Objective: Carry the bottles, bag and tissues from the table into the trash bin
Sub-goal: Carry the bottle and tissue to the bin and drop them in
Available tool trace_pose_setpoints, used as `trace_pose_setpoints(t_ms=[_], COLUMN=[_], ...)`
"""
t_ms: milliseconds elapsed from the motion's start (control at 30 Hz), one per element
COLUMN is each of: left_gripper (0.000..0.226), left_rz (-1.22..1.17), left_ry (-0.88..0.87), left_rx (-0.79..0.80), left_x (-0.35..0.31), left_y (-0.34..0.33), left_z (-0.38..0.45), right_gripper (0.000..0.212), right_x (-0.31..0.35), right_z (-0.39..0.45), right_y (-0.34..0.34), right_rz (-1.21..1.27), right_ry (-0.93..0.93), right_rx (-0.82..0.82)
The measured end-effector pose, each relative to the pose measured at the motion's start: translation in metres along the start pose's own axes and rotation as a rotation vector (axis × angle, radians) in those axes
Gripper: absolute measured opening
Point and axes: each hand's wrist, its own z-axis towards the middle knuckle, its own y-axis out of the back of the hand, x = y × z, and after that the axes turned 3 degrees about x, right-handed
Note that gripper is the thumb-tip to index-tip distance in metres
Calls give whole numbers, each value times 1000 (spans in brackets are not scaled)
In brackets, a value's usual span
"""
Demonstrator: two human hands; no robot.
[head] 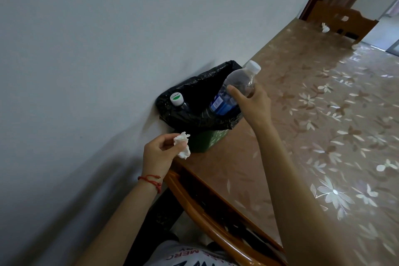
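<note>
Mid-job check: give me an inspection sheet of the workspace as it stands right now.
Surface: table under a floral plastic cover, set against the wall.
Job's things: clear bottle with a blue label, tilted, base inside the trash bin; second bottle, green-and-white cap, already in the bin; crumpled tissue held beside the bin; two more tissues at the table's far end. Bag: nothing seen.
Clutter: nothing seen.
Grippers: right hand holds the clear bottle near its neck; left hand pinches the crumpled tissue.
Cables: nothing seen.
Surroundings: grey wall; wooden chair at the far end; another chair near the person.
</note>
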Motion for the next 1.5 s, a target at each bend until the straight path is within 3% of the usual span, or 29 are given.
trace_pose_setpoints(t_ms=[167, 633, 933, 1200, 1367, 1500], left_gripper=[13, 15, 15, 27, 25, 23], left_rz=[-6, -14, 3, 75, 107, 179], left_ry=[-5, -35, -182, -146, -165, -286], left_rx=[-1, 38, 62, 127, 90, 83], left_x=[0, -18, -61, -67, -61, -56], left_y=[-2, -11, -38, -61, -50, -37], left_z=[0, 6, 59, 93, 81, 48], right_gripper=[68, 56, 55, 60, 59, 60], right_x=[-9, -78, -83, -87, -95, -99], right_z=[-30, -132, -136, -140, -140, -138], right_y=[6, -4, -6, -6, -4, -3], right_rz=[-106, -750, -765, -734, -695, -702], right_ry=[-4, 282, 298, 288, 267, 252], right_rx=[-15, 213, 250, 258, 232, 211])
